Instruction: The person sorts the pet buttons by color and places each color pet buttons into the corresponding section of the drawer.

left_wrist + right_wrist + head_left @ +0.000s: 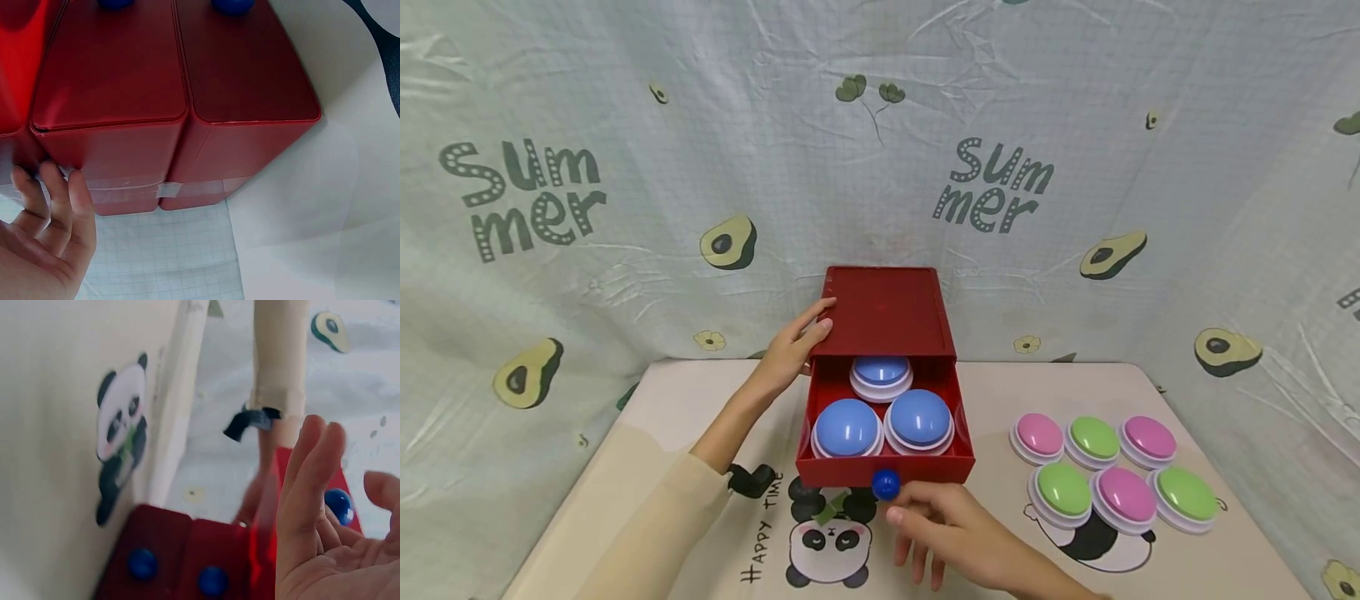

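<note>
Closest to me is the person's right hand (955,533), its fingers loosely bent and spread from the thumb, holding nothing. Its index finger is just beside a round blue knob (886,484), though whether skin meets the knob I can't make out. A panda print (830,546) lies on the cream tabletop (700,425) near that hand.

The knob is on the front of a red drawer (850,473), which stands pulled out of its cabinet. Three blue domes (847,429) on white bases sit in it: two side by side at the front, one behind, partly under the cabinet's top. Off to the right on the table are six more domes in two rows of three: three pink domes (1126,495) and three green domes (1063,489), alternating.

Farther back, the left hand (792,348) rests against the left side of the red cabinet (883,312), fingers extended and apart, thumb by the top edge, gripping nothing. Below the open drawer are two closed drawers (164,534), each with one blue knob, so three knobs altogether.

Behind it all hangs a pale curtain (775,150), with SUMMER printed twice in full and several avocados.
</note>
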The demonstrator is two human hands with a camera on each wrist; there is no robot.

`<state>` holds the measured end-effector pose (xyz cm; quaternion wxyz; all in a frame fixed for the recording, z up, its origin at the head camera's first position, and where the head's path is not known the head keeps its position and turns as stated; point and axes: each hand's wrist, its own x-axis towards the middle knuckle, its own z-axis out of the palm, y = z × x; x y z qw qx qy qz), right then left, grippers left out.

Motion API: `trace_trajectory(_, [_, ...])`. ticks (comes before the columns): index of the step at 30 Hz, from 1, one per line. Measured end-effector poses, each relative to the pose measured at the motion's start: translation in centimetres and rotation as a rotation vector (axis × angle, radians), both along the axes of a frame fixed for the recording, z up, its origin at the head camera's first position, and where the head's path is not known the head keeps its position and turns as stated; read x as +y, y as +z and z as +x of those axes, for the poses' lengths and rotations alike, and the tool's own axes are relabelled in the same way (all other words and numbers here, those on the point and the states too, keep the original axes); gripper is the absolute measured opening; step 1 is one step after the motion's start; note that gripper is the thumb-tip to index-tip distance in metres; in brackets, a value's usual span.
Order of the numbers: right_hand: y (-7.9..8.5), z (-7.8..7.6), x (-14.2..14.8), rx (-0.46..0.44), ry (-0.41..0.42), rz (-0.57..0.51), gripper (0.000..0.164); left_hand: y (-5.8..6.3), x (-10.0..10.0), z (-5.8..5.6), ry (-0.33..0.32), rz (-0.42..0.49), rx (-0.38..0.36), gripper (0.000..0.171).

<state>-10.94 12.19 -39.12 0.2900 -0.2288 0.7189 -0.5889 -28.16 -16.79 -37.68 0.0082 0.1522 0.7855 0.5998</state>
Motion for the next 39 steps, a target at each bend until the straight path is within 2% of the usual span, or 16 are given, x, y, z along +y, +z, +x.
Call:
trace_trajectory(4, [-0.6, -0.1, -0.7, -0.107, -0.003, -0.069, 0.042, 0.1, 0.1, 0.0, 0.001, 0.007, -0.005, 0.054])
trace_trajectory(9, [-0.6, -0.1, -1.4, -0.251, 0.051, -0.156, 0.052, 0.1, 0.0, 0.0, -0.003, 0.005, -0.005, 0.054])
trace_trajectory(13, [-0.7, 0.0, -1.7, -0.403, 0.090, -0.288, 0.059, 0.1, 0.0, 0.0, -0.010, 0.005, -0.006, 0.055])
trace_trajectory(16, [-0.9, 0.1, -1.9, -0.478, 0.111, -0.398, 0.054, 0.0, 0.0, 0.0, -0.004, 0.007, -0.007, 0.055])
trace_trajectory(21, [-0.7, 0.1, -2.1, -0.533, 0.112, -0.463, 0.044, -0.1, 0.1, 0.0, 0.002, 0.010, -0.011, 0.054])
trace_trajectory(29, [0.4, -0.5, -2.3, -0.589, 0.021, -0.408, 0.041, -0.1, 0.1, 0.0, 0.002, 0.004, -0.006, 0.054])
trace_trajectory(34, [0.8, -1.5, -2.7, -0.620, -0.049, -0.374, 0.041, 0.0, 0.1, 0.0, -0.002, 0.007, -0.006, 0.054])
trace_trajectory(39, [0.8, -2.9, -3.1, -0.602, -0.090, -0.374, 0.040, 0.1, 0.1, 0.0, 0.005, 0.002, -0.005, 0.054])
